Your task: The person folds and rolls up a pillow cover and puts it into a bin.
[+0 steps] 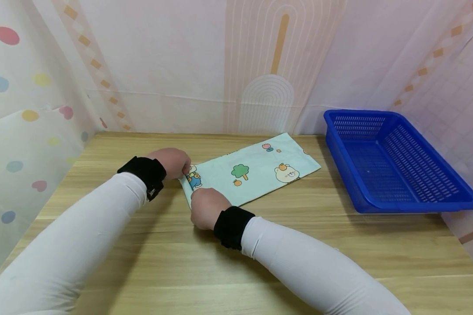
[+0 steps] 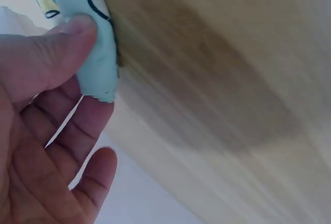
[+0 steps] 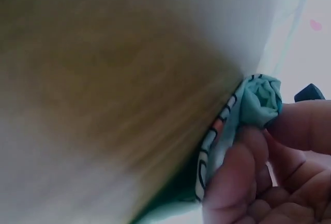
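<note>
A mint-green cloth (image 1: pixel 256 164) printed with a bear, a tree and flowers lies on the table as a long folded strip, slanting up to the right. At its left end my left hand (image 1: pixel 172 162) pinches the far corner. In the left wrist view, the thumb (image 2: pixel 77 32) presses on the cloth's turned edge (image 2: pixel 101 74), with fingers behind it. My right hand (image 1: pixel 209 208) grips the near corner of that same end. A small tight roll of cloth (image 3: pixel 261 100) shows between thumb and fingers in the right wrist view.
A blue slotted plastic basket (image 1: pixel 394 205) stands on the right side of the wooden table (image 1: pixel 173 271). Behind the table hangs a pale patterned curtain (image 1: pixel 161 65); a dotted one (image 1: pixel 27 144) hangs at the left.
</note>
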### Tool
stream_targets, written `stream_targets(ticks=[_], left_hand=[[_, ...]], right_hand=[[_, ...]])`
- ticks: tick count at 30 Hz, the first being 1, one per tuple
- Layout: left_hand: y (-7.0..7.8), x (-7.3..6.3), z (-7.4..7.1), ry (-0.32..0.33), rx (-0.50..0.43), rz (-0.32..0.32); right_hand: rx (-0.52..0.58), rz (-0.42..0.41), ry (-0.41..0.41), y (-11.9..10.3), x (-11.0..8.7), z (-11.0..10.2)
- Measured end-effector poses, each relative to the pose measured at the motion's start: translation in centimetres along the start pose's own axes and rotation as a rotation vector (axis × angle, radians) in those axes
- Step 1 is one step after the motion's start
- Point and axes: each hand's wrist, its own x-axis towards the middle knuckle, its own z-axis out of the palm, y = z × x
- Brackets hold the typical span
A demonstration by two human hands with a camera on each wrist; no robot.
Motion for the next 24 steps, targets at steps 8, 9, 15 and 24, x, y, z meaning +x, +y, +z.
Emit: stream_targets(ticks=[8, 9, 15, 24], left_hand=[[-1.5, -0.6, 1.4, 0.16, -0.018, 0.095], [-1.6, -0.7, 1.5, 0.18, -0.005, 0.115], [-1.9, -1.7, 1.7, 0.213, 0.03, 0.212], [-1.4, -2.6, 1.3, 0.195, 0.002, 0.246]], right_hand=[[-0.064, -0.06, 0.03, -0.3, -0.4, 0.3], [-0.068, -0.064, 0.035, -0.3, -0.5, 0.4], [-0.054, -0.062, 0.039, -0.1, -0.3, 0.3], [0.015, 0.0, -0.004, 0.8, 0.4, -0.5]])
